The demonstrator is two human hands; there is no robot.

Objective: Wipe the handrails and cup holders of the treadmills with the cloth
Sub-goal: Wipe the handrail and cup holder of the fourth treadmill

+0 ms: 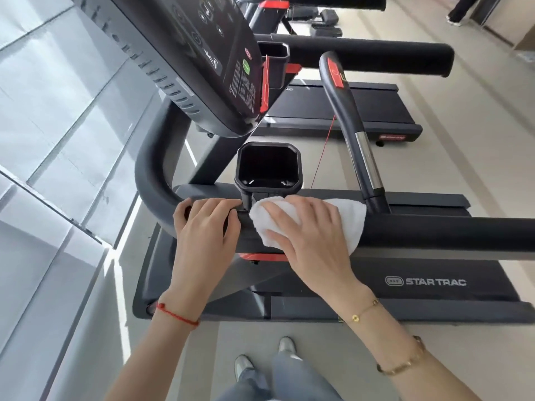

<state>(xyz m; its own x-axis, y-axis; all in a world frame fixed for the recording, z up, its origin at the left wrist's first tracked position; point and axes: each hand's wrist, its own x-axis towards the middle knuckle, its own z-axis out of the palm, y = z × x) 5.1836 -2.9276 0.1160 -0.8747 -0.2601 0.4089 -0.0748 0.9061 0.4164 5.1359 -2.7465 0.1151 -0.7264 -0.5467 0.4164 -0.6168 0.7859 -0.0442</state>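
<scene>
A white cloth [351, 219] lies draped over the near treadmill's black side handrail [434, 231], just below the black square cup holder [267, 166]. My right hand [307, 230] presses flat on the cloth with fingers spread. To its left, my left hand [207, 224] grips the curved part of the same handrail, fingers curled over the top. A second cup holder [273, 63] and another handrail [376, 57] belong to the treadmill behind.
The console [185, 56] hangs above the cup holder. A centre grip bar [356, 131] with a silver sensor and a red safety cord rises to the right. The belt deck [434, 282] reads STAR TRAC. Windows run along the left. A person's legs stand at the far right.
</scene>
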